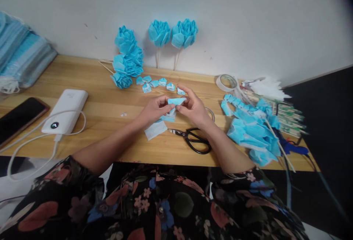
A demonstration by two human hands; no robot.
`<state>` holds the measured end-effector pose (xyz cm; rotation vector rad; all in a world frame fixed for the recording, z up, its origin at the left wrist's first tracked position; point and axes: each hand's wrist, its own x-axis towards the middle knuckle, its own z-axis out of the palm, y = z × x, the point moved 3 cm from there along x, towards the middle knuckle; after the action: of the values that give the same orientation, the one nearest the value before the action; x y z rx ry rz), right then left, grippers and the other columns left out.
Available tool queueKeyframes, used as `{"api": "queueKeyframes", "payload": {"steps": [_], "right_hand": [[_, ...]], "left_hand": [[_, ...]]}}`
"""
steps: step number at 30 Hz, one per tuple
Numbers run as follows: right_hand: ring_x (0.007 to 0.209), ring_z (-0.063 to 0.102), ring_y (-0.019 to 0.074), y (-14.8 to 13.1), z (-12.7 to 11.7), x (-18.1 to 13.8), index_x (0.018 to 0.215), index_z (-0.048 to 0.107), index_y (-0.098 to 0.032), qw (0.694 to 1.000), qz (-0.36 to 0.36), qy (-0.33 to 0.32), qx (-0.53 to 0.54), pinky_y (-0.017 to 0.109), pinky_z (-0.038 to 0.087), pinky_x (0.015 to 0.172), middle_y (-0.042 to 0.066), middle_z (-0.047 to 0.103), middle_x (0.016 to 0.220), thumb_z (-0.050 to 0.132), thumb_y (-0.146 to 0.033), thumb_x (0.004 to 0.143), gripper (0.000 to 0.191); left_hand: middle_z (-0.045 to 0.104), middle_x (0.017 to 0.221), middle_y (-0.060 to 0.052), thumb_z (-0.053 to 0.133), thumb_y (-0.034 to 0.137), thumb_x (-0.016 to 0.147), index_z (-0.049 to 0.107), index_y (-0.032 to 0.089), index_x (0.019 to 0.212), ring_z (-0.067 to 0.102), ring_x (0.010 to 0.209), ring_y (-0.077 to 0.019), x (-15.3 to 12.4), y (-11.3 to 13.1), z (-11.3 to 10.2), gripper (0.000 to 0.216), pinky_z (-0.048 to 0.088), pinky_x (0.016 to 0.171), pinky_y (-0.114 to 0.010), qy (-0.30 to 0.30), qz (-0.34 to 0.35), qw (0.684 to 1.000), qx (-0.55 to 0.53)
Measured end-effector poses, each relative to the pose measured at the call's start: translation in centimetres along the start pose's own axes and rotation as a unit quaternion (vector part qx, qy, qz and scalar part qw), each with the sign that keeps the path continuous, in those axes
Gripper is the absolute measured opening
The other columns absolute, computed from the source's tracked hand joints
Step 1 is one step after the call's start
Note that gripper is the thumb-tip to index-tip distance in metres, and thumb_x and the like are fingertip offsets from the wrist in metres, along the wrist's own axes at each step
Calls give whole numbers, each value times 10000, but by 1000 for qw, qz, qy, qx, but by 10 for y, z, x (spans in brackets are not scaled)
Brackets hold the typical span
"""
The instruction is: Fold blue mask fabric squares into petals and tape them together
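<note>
Between my two hands is a small folded piece of blue fabric, held just above the table. My left hand pinches its left end with thumb and fingers. At the other end, my right hand grips it between thumb and fingers, the index finger stretched out beyond. Under the hands lie flat pale fabric squares. Black-handled scissors rest beside my right wrist. Several small folded blue pieces sit in a loose row behind the hands.
Blue fabric flowers on sticks lie and lean by the wall. A white power bank with cable and a phone are at left, below stacked face masks. At right are a tape roll, crumpled blue fabric and a blue glue gun.
</note>
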<state>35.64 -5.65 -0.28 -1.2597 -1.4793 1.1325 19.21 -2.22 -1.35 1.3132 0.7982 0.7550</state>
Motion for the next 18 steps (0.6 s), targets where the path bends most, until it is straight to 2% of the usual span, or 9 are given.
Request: {"api": "queueKeyframes", "payload": {"steps": [14,16,18], "right_hand": [[655,532,156,0,1,0,1471,462,-295,999,-24,-4,-26,314,485,636,-49,552,729,706,-311,826,690],[702,575,164,1,-1,0,1474,461,-293,998,-52,-4,-37,316,516,659,-29,604,781,689,-353,860,658],[850,637,190,0,-5,0,1468,463,-297,992,-104,24,-63,333,559,719,21,680,954,657,-384,900,607]], "left_hand": [[582,635,42,787,298,732,622,165,759,507,572,-77,1,-2,1,214,415,575,-220,16,-12,1000,-24],[581,633,38,786,288,744,617,161,738,505,563,-75,1,-2,0,211,414,573,-223,30,-23,998,-59],[591,647,32,788,274,750,616,159,737,515,561,-77,3,-3,-2,208,419,567,-230,46,-39,990,-129]]}}
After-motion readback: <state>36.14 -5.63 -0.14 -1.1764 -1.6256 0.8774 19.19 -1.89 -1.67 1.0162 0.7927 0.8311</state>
